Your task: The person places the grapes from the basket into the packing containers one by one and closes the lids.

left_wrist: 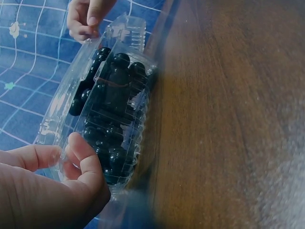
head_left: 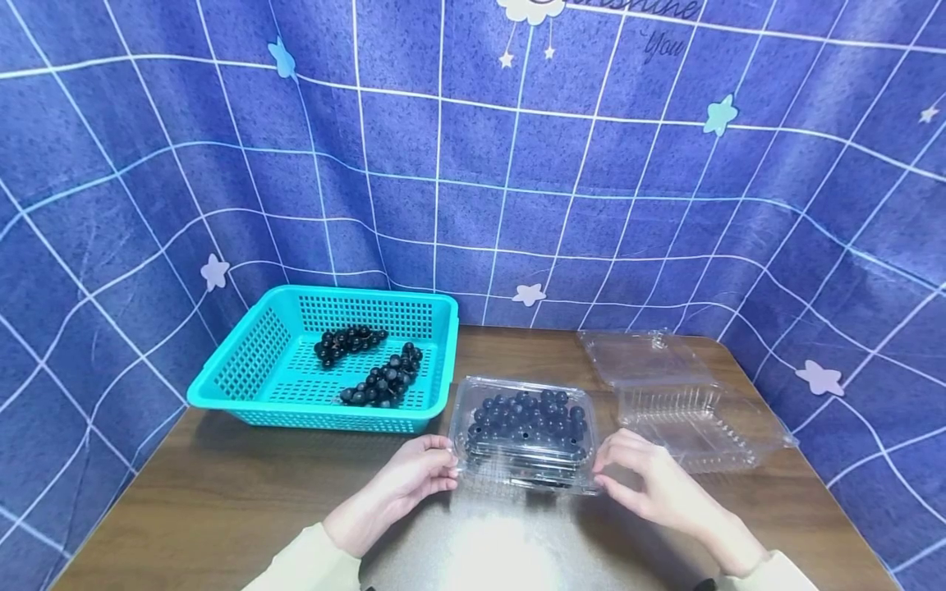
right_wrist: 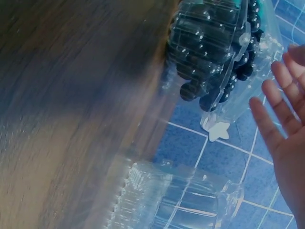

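A clear plastic clamshell box (head_left: 526,386) holding dark grapes (head_left: 528,419) stands on the table in front of me. Its lid lies over the grapes; whether it is latched all round I cannot tell. My left hand (head_left: 414,478) pinches the rim at the box's left side, thumb and fingers on the edge in the left wrist view (left_wrist: 62,191). At the right side is my right hand (head_left: 654,476), fingertips by the near right corner. In the right wrist view its fingers (right_wrist: 271,126) are fairly straight beside the lid; contact is not plain.
A turquoise basket (head_left: 325,419) with two bunches of dark grapes (head_left: 384,379) sits at the left. Right of the box lies another clear clamshell container (head_left: 687,431), lid opened back. A blue curtain (head_left: 473,164) hangs behind the wooden table (head_left: 222,501).
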The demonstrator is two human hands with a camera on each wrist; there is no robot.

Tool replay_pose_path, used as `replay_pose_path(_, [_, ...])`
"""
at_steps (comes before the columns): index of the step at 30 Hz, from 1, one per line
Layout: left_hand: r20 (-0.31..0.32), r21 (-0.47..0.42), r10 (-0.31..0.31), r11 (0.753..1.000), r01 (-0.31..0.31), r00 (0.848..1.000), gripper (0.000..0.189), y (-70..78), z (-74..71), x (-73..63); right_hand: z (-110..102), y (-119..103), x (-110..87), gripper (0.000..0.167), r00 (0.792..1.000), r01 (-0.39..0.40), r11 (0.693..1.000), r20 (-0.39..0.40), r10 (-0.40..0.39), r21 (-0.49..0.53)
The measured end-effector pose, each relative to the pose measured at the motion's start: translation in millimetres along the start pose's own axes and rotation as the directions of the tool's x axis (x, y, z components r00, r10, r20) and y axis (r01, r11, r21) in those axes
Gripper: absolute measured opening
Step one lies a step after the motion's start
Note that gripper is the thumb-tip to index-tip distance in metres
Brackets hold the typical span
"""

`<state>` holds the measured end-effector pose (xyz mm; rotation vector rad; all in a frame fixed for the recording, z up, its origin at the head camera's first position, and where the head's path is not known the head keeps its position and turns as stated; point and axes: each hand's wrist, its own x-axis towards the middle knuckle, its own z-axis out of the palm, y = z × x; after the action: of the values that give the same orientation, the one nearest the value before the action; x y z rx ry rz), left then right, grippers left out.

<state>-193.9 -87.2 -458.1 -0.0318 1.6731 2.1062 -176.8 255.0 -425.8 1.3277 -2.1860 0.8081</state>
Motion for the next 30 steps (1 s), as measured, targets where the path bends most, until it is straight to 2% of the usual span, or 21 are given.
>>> replay_pose_path(3, [-0.008,0.006,-0.004,1.000,0.004,1.000,0.030,0.4,0.4,0.0,0.0,-1.9,-1.5,0.028,0.992,-0.125,0.991,-0.015,0.124,-0.037])
replay_pose_path(5, [-0.012,0.011,-0.005,1.000,0.005,1.000,0.031,0.6,0.8,0.2,0.9,-3.6,-2.2,0.029,0.975,-0.219,0.974,-0.036,0.217,-0.053])
replay_pose_path(8, [-0.015,0.020,-0.003,1.000,0.003,1.000,0.031,0.8,1.1,0.3,2.7,-6.6,-2.0,0.031,0.935,-0.350,0.936,-0.071,0.348,-0.021])
replay_pose_path(10, [-0.017,0.022,-0.003,1.000,0.003,1.000,0.031,1.0,1.4,0.4,3.8,-9.0,-1.3,0.032,0.894,-0.439,0.898,-0.086,0.439,0.018])
replay_pose_path(15, [-0.024,0.021,0.003,1.000,-0.003,1.000,0.032,1.9,2.6,-0.5,4.5,-13.3,0.5,0.035,0.775,-0.622,0.779,-0.075,0.627,0.079])
replay_pose_path(20, [-0.034,0.025,0.006,1.000,-0.006,0.999,0.032,2.6,3.4,-0.8,6.2,-13.7,0.2,0.040,0.673,-0.727,0.668,-0.027,0.739,0.159])
replay_pose_path(22, [-0.039,0.029,0.004,1.000,-0.003,0.999,0.033,2.1,3.3,-0.3,6.6,-13.9,0.1,0.044,0.626,-0.764,0.612,0.008,0.780,0.204])
replay_pose_path(25, [-0.048,0.037,0.007,0.999,-0.005,0.999,0.033,0.9,3.7,-0.2,7.2,-14.7,0.0,0.052,0.557,-0.805,0.507,0.099,0.825,0.307])
replay_pose_path(28, [-0.052,0.043,0.006,0.999,-0.003,0.999,0.033,-0.3,3.6,0.8,8.9,-14.7,-1.9,0.062,0.517,-0.816,0.406,0.204,0.832,0.411])
replay_pose_path(30, [-0.052,0.047,0.003,0.999,0.000,0.999,0.033,-1.1,3.5,1.5,10.3,-14.4,-3.6,0.068,0.499,-0.818,0.347,0.265,0.825,0.459])
